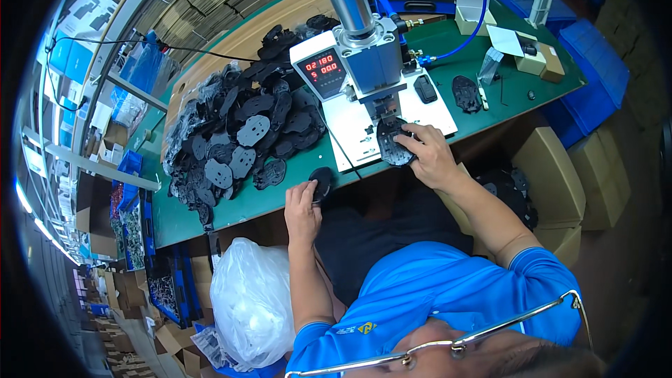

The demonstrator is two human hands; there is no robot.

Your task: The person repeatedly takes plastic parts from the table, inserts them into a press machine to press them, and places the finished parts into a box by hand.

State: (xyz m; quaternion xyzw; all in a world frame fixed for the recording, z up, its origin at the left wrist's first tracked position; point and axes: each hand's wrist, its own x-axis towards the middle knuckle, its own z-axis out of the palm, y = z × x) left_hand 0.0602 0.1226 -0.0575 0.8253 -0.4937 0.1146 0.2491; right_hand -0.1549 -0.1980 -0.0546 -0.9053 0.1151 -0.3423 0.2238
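Note:
My right hand (432,156) pinches the near right edge of a black moulded plastic plate (392,145), which lies on the white base plate (343,141) of a bench press (374,56). The press head is just above the far end of that plate. At the table's front edge, my left hand (302,211) is closed on a smaller, smooth black oval plastic part (321,182). A large heap of similar black plastic plates (245,122) lies on the table to the left of the press.
A control box (322,70) with a red display sits on the press's left. Beside the press lie another black part (425,89) and a plastic plate (467,94). Below the green table (280,213) stand an open carton (553,175) with black parts and a white plastic bag (252,301).

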